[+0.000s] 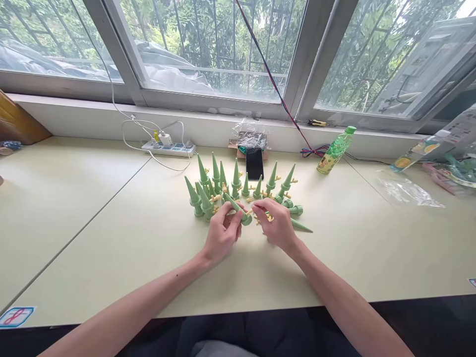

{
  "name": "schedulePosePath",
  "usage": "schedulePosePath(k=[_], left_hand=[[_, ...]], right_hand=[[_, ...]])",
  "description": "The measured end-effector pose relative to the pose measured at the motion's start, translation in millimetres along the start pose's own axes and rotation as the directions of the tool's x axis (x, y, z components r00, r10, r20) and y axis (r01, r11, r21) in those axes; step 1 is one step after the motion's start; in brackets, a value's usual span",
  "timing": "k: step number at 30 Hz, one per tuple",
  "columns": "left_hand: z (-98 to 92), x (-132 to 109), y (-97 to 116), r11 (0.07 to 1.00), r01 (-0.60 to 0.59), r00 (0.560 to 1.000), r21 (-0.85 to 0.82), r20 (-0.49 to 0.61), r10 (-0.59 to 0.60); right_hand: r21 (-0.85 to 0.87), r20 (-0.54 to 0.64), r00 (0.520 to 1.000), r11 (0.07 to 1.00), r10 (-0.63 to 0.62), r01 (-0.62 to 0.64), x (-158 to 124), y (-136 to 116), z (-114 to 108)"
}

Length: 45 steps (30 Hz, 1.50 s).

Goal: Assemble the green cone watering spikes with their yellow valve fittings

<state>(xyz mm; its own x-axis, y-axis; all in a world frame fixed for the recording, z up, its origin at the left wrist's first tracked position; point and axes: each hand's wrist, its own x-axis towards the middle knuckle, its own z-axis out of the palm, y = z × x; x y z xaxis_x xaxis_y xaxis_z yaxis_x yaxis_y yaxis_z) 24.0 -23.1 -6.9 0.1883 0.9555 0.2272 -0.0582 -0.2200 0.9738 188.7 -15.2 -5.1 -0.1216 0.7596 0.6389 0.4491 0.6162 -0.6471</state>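
Note:
My left hand [223, 229] is closed around a green plant watering spike [244, 218], tilted with its cone up to the left and its wide collar toward my right hand. Between the fingertips of my right hand [275, 223] is a small yellow valve piece [249, 211], its end close to the collar; whether they touch I cannot tell. Upright green spikes [204, 203], several with yellow valves on their sides, stand in an arc beyond my hands. More green spikes [300, 225] lie on their sides by my right hand. Small yellow valves [258, 219] lie partly hidden behind it.
A black phone [255, 163] leans by a small box with clear plastic wrap. A green-capped bottle [335, 150] and a second bottle [420, 151] stand right of it. A power strip [169, 147] with white cables lies back left. The table's front edge runs near my forearms.

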Motion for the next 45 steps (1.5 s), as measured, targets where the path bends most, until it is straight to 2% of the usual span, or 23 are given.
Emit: schedulePosePath(k=[8, 11, 15, 18, 26, 36, 41, 45], left_hand=[[-3.6, -2, -2, 0.996, -0.048, 0.999, 0.073, 0.024, 0.046], [-5.1, -3, -1, 0.974, -0.134, 0.991, 0.181, -0.006, 0.137], [-6.3, -2, -2, 0.908, -0.270, 0.956, 0.321, -0.025, 0.293], [-8.0, 0, -4, 0.870, -0.323, 0.934, 0.373, -0.023, 0.357], [-10.0, 0, -4, 0.853, -0.342, 0.926, 0.395, -0.014, 0.377], [-10.3, 0, -2, 0.857, -0.341, 0.933, 0.386, 0.028, 0.359], [-11.4, -1, -4, 0.831, -0.379, 0.918, 0.407, 0.055, 0.392], [-12.5, -1, -6, 0.818, -0.390, 0.913, 0.423, 0.061, 0.404]], right_hand=[[-0.014, 0.000, 1.000, 1.000, -0.004, 0.004, -2, -2, 2], [-0.009, -0.010, 1.000, 1.000, -0.016, 0.016, -5, -5, 5], [0.035, 0.003, 1.000, 0.999, -0.002, 0.002, -8, -8, 8], [0.085, 0.012, 0.999, 0.996, 0.033, -0.034, -10, -7, 11], [0.218, 0.012, 0.996, 0.972, 0.087, -0.087, -10, -9, 12], [0.164, 0.051, 0.986, 0.972, 0.161, -0.168, -11, -5, 12], [0.098, 0.056, 0.988, 0.984, 0.146, -0.151, -11, -5, 12], [0.005, 0.040, 0.997, 0.997, 0.072, -0.072, -13, -3, 13]])
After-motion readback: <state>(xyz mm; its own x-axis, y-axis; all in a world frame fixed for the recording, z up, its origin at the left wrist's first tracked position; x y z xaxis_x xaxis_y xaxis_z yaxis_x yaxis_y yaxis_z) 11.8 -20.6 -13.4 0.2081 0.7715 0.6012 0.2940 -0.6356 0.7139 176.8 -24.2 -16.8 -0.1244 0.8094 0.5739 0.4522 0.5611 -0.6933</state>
